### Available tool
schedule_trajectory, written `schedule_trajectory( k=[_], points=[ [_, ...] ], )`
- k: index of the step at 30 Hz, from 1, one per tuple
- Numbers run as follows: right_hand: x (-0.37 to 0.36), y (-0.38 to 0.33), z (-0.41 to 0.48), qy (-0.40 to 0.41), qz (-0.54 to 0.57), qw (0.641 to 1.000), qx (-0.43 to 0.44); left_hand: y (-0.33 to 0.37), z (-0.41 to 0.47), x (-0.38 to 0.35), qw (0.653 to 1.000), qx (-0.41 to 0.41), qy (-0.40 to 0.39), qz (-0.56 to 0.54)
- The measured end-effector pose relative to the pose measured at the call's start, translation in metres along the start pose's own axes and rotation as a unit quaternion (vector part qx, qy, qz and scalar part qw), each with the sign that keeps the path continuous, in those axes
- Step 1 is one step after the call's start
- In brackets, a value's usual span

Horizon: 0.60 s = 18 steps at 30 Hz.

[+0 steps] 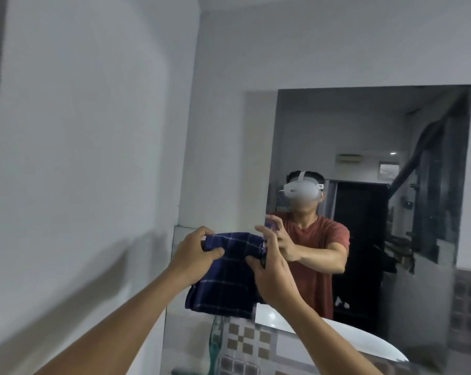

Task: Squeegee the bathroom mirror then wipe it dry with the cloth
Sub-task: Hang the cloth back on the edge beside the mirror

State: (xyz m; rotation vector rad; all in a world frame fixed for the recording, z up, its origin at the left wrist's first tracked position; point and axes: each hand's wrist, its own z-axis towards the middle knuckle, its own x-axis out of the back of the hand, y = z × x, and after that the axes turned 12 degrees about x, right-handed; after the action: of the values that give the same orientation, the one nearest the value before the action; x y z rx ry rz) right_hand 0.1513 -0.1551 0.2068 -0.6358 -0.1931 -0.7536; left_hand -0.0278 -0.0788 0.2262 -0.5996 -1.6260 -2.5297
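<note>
Gripping cloth w/ fingers of both hands: left hand, right hand, before mirror.

The checked cloth hides the mirror surface behind it. Below the mirror, the white basin is cut by the bottom edge. The whole left wall is blurred.

no text, label or number can be read anywhere.
</note>
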Motion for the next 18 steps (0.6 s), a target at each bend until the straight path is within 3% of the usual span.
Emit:
schedule_trajectory(
  k=[11,18],
  points=[
    [-0.058,0.018,0.077,-0.071,-0.220,0.970,0.074,-0.019,0.075,0.025,0.984,-0.062,0.154,0.064],
    [-0.081,0.032,0.075,-0.144,-0.339,0.927,0.069,-0.041,0.093,0.020,0.969,-0.070,0.159,0.175]
  ],
)
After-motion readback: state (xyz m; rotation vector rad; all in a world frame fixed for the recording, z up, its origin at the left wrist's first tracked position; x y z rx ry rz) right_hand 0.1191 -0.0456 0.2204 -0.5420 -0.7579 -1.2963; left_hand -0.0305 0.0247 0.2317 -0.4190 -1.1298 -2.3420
